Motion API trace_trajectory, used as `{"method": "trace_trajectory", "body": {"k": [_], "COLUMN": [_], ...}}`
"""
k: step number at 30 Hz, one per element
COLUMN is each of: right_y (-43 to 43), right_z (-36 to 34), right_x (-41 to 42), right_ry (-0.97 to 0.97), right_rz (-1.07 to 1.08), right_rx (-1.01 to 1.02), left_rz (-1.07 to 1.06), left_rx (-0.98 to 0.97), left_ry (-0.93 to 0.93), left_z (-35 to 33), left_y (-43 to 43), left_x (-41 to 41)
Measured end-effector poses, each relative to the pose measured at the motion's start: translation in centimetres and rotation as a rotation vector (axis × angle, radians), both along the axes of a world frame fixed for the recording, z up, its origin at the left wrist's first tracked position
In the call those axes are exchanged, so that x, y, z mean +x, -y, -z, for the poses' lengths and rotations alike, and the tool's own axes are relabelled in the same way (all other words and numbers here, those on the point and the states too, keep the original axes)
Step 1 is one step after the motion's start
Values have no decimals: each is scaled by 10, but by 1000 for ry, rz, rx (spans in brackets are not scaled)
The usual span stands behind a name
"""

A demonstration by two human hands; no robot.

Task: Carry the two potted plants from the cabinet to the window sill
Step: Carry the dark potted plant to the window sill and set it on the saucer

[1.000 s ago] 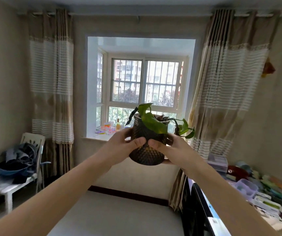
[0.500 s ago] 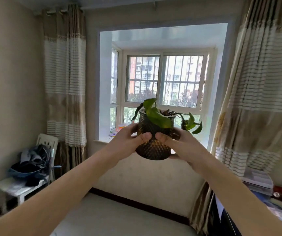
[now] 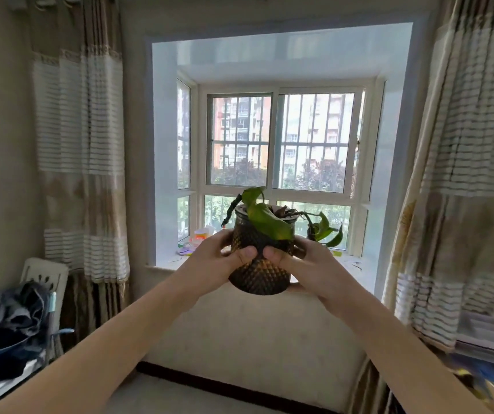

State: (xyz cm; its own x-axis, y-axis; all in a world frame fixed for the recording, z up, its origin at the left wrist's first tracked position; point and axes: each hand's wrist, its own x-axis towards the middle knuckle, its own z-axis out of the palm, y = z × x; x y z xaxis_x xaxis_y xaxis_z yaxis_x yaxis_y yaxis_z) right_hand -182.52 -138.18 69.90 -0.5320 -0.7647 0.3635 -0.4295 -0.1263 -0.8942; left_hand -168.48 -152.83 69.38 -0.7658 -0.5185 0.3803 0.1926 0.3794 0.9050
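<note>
I hold a dark, knobbly-textured pot (image 3: 258, 274) with drooping green leaves out in front of me at chest height. My left hand (image 3: 214, 259) grips its left side and my right hand (image 3: 308, 264) grips its right side, both thumbs pressed on the front. The white window sill (image 3: 162, 265) of the bay window lies just beyond the pot, at about the same height. Behind the pot's right side, green leaves (image 3: 325, 231) hang near the sill; whether they belong to a second plant I cannot tell.
Colourful small items (image 3: 201, 239) sit on the sill's left part. Striped curtains (image 3: 81, 162) hang on both sides of the window. A white chair with dark clothes (image 3: 12, 318) stands at the left. Stacked boxes and clutter (image 3: 487, 345) lie at the right.
I have walked closer to the window; it now fills more of the view. The pot stays held in both hands, and the chair and clutter slid outward.
</note>
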Motion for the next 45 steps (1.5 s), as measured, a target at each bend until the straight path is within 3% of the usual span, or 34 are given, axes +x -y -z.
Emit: {"method": "trace_trajectory", "body": {"k": [14,32,45], "right_y": [155,314,462], "right_z": [10,2,11], "right_x": [-121,-327,-426], "right_ry": [16,-7,15], "right_rz": [86,18,121], "right_rx": [-49,-67,-108], "left_rz": [123,89,221], "left_rx": [8,34,-6], "left_ry": [-27,-36,-22], "left_z": [2,-4,0], "left_y": [159,312,482], "left_x": [-129,-329,-449]}}
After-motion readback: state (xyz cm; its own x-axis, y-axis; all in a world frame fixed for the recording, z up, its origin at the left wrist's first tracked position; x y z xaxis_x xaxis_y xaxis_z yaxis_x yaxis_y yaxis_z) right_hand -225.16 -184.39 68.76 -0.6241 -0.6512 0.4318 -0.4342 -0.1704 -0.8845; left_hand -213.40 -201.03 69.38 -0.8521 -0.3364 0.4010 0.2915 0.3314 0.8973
